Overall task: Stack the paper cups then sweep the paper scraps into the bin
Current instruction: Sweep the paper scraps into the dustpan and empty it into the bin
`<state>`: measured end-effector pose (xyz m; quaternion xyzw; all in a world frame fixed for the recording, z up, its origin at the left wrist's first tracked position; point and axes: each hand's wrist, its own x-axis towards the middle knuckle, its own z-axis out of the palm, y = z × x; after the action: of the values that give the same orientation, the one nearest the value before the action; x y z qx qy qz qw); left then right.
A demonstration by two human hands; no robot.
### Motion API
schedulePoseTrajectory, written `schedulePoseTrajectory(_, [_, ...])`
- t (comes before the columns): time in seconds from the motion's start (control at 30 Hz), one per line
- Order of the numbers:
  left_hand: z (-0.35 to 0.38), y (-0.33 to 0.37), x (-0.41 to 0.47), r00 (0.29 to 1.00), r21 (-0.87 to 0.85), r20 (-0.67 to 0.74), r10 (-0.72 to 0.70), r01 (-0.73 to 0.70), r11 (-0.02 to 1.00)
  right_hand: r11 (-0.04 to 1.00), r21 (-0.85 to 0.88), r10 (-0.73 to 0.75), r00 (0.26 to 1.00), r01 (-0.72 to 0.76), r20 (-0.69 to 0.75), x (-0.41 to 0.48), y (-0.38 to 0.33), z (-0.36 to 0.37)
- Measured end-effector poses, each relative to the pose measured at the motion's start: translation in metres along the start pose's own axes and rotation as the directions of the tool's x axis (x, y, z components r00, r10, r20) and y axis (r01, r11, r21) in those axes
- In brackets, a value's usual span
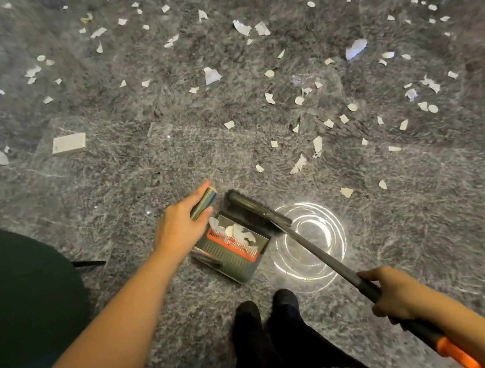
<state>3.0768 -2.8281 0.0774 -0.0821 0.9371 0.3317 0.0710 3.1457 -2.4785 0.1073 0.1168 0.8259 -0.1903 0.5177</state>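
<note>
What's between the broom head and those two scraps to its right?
Head view: no scraps there, only bare floor with a ring-shaped light reflection between the broom head and the two scraps.

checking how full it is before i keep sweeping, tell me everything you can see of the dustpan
The dustpan is dark green, seemingly plastic, with a ribbed tray and a red-orange comb strip across it. It sits on the grey stone floor ahead of the person's feet. A few white paper scraps lie inside, by the comb. The left hand grips its handle. The broom head lies along its open edge; contact is unclear.
</note>
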Motion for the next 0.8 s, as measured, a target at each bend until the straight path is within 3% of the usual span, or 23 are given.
schedulePoseTrajectory(0.13, [0.001, -0.001, -0.005, 0.996, 0.002, -0.073, -0.059, 0.059, 0.998, 0.998, 0.057, -0.036, 0.998, 0.039, -0.056, 0.001, 0.006, -0.014])
schedulePoseTrajectory(0.37, [-0.005, 0.033, 0.019, 0.968, -0.151, -0.227, -0.106, 0.073, 0.986, 0.971, 0.214, -0.084, 0.989, 0.108, -0.121, 0.006, 0.007, -0.052])
schedulePoseTrajectory(0.57, [0.002, 0.12, 0.077, 0.957, -0.253, -0.288, -0.03, -0.046, 0.966, 0.924, 0.334, -0.113, 0.968, 0.185, -0.225, 0.009, 0.024, -0.104])
schedulePoseTrajectory(0.8, [0.032, 0.256, 0.141, 0.931, -0.307, -0.346, 0.113, -0.226, 0.925, 0.793, 0.532, -0.062, 0.908, 0.297, -0.415, 0.011, 0.067, -0.183])
